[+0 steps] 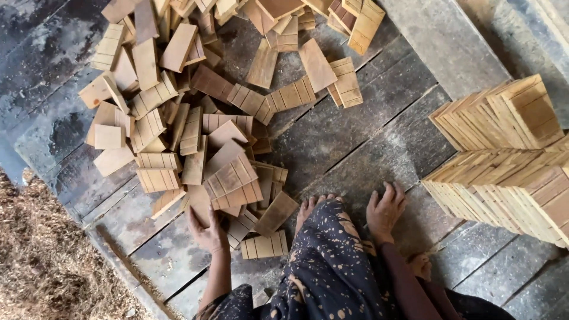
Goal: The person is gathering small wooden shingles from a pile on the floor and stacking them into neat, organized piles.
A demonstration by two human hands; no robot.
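I sit on a grey plank floor (355, 136) with a loose heap of small grooved wooden boards (178, 118) spread in front of me. My left hand (206, 230) lies palm-down at the near edge of the heap, fingers touching a plain board (198, 201) beside a grooved board (232, 181). My right hand (385, 208) rests flat on the bare planks, fingers spread, holding nothing. It is a short way left of the neat rows of stacked boards (504, 160). My foot (311, 207) and dark patterned garment (332, 266) lie between the hands.
Sawdust or wood shavings (41, 255) cover the ground at the lower left. A wide grey beam (441, 41) runs diagonally at the upper right. One grooved board (264, 246) lies alone near my left hand.
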